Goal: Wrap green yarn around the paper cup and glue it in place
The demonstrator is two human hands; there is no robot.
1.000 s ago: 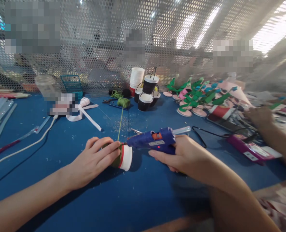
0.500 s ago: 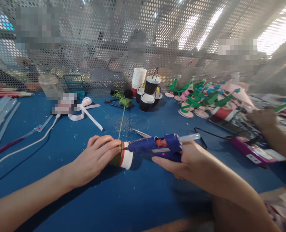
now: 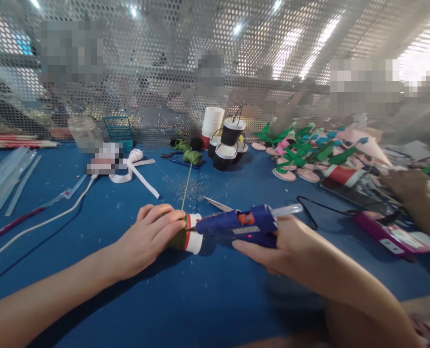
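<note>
My left hand (image 3: 151, 237) is wrapped round a small paper cup (image 3: 189, 234) lying on its side on the blue table (image 3: 207, 295); the cup is partly covered in green yarn and shows a red band and white rim. A strand of green yarn (image 3: 186, 181) runs from the cup back to a yarn ball (image 3: 193, 156). My right hand (image 3: 285, 241) grips a blue hot glue gun (image 3: 242, 224), its nozzle touching the cup near the rim. A clear glue stick (image 3: 287, 210) sticks out of the gun's back.
Stacked white cups (image 3: 213, 123) and black cups with handles (image 3: 225, 154) stand at the back by a perforated metal screen. Green and pink paper crafts (image 3: 302, 154) lie at right, where another person's hand (image 3: 405, 186) works. Scissors (image 3: 216, 204), white ribbon (image 3: 137, 169), glue sticks (image 3: 4, 176), a cable.
The view has shifted slightly; the cup and glue gun sit a little lower and to the right in the picture. Both hands keep their hold, nozzle still at the cup.
</note>
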